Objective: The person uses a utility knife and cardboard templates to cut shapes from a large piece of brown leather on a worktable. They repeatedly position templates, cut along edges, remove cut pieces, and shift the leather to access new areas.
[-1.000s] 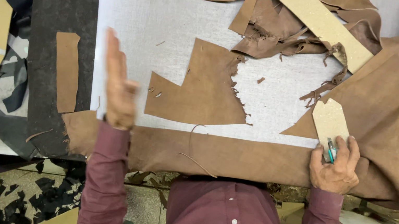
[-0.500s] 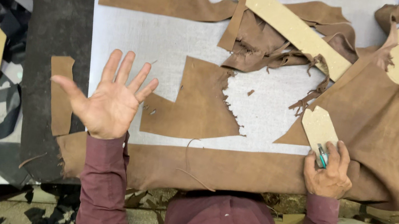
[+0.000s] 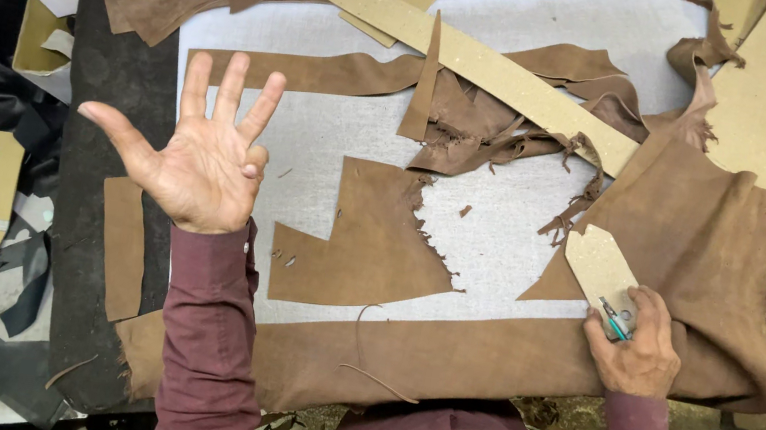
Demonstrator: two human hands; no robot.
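While the left hand (image 3: 199, 162) is raised above the bench with palm up and fingers spread, gripping nothing, the right hand (image 3: 639, 346) presses down on a small pointed tan cardboard pattern (image 3: 601, 265) lying on the large brown suede hide (image 3: 703, 243). Its fingers are closed around a thin tool with a teal handle (image 3: 614, 320); the tool's tip is too small to make out, and most of the handle is hidden in the fist. The hide spreads from the right side along the near edge of the grey cutting board (image 3: 502, 233), and its near margin is hidden behind the maroon sleeves (image 3: 207, 341) and the bench edge. A notched brown suede offcut (image 3: 364, 243) lies flat on the board between the two hands. Farther off, a long tan cardboard strip with a hole at one end (image 3: 458, 54) lies diagonally over tangled ragged suede scraps (image 3: 507, 127), partly covering them. More cardboard sheets at the top right are cut off by the frame.
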